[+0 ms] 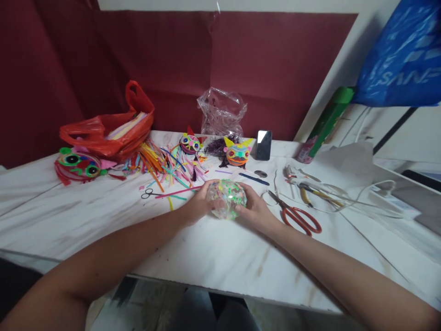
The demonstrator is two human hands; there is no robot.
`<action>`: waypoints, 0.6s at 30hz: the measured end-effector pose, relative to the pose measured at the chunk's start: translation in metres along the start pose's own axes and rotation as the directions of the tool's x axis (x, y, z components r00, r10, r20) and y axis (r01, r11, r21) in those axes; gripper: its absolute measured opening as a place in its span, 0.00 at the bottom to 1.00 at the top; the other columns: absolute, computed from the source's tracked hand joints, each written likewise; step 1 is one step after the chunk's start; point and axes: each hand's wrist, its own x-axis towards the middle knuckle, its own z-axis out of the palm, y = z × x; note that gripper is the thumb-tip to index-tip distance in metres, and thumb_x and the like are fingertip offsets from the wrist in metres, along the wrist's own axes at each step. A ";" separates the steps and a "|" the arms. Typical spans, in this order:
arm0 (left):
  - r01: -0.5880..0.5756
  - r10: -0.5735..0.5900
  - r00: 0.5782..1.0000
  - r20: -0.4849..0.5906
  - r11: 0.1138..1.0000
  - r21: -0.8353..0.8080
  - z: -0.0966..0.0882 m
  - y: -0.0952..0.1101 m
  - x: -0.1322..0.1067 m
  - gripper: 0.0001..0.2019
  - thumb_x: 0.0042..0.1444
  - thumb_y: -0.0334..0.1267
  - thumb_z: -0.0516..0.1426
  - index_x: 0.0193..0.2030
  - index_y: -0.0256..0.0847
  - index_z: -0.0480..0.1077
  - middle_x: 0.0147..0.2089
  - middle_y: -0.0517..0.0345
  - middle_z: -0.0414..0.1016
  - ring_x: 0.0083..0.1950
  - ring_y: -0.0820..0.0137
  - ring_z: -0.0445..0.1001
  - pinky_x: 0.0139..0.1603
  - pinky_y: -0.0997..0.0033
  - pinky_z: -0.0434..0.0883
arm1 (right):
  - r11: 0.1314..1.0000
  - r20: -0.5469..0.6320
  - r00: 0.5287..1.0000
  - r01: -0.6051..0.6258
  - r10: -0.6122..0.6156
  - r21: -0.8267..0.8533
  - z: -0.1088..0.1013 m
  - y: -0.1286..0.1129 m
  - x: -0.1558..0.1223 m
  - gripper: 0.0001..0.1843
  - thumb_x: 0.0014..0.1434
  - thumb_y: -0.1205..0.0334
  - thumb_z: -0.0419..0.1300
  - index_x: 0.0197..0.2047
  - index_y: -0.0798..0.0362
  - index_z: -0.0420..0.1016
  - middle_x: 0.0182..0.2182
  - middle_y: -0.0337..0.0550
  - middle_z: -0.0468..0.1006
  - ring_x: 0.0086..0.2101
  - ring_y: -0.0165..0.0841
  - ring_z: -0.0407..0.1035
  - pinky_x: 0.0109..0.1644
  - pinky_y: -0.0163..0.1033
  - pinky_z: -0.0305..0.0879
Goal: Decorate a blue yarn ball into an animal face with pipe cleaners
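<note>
A round clear ball (226, 196) speckled with coloured bits rests on the white marbled table (103, 220). My left hand (198, 205) cups its left side and my right hand (254, 210) cups its right side, fingers curled against it. Red-handled scissors (299, 215) lie just right of my right hand. Small black scissors (149, 193) lie to the left, near loose coloured strips (161, 168).
A red plastic bag (110, 128) with strips sits at back left, beside a flat mask-like craft (78, 165). Two small decorated figures (190, 143) (237, 154), a clear bag (222, 112) and a phone (263, 145) stand at the back. Pliers and cables (317, 188) lie at right.
</note>
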 end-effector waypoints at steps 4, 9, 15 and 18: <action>-0.016 0.014 0.999 0.031 0.999 0.041 -0.002 0.004 0.000 0.41 0.33 0.43 0.72 0.56 0.43 0.61 0.51 0.50 0.71 0.53 0.57 0.70 0.51 0.60 0.68 | 0.999 -0.014 0.999 0.035 -0.036 -0.012 -0.002 0.002 0.001 0.44 0.46 0.36 0.65 0.59 0.50 0.59 0.55 0.53 0.69 0.55 0.46 0.65 0.56 0.50 0.66; -0.017 0.009 0.997 0.082 0.995 0.103 -0.002 0.010 -0.002 0.44 0.34 0.41 0.72 0.59 0.44 0.58 0.56 0.47 0.68 0.55 0.55 0.69 0.52 0.60 0.68 | 0.998 0.005 0.998 0.066 -0.066 0.005 -0.004 0.003 0.000 0.45 0.46 0.39 0.67 0.62 0.48 0.57 0.57 0.53 0.67 0.56 0.46 0.64 0.57 0.51 0.66; -0.049 0.036 0.997 0.068 0.978 0.201 -0.001 0.010 -0.003 0.46 0.35 0.44 0.71 0.61 0.44 0.55 0.58 0.47 0.66 0.58 0.52 0.67 0.55 0.56 0.68 | 0.998 0.019 0.998 0.060 -0.059 -0.031 -0.005 0.004 -0.001 0.46 0.47 0.40 0.67 0.63 0.49 0.56 0.59 0.53 0.64 0.57 0.46 0.63 0.58 0.51 0.64; -0.085 0.063 0.994 0.088 0.958 0.274 -0.002 0.010 -0.004 0.49 0.35 0.46 0.71 0.62 0.42 0.53 0.61 0.44 0.62 0.61 0.51 0.65 0.58 0.54 0.66 | 0.997 0.042 0.997 0.069 -0.067 -0.046 -0.005 0.002 -0.001 0.47 0.47 0.41 0.68 0.64 0.49 0.55 0.60 0.53 0.63 0.58 0.46 0.62 0.59 0.50 0.64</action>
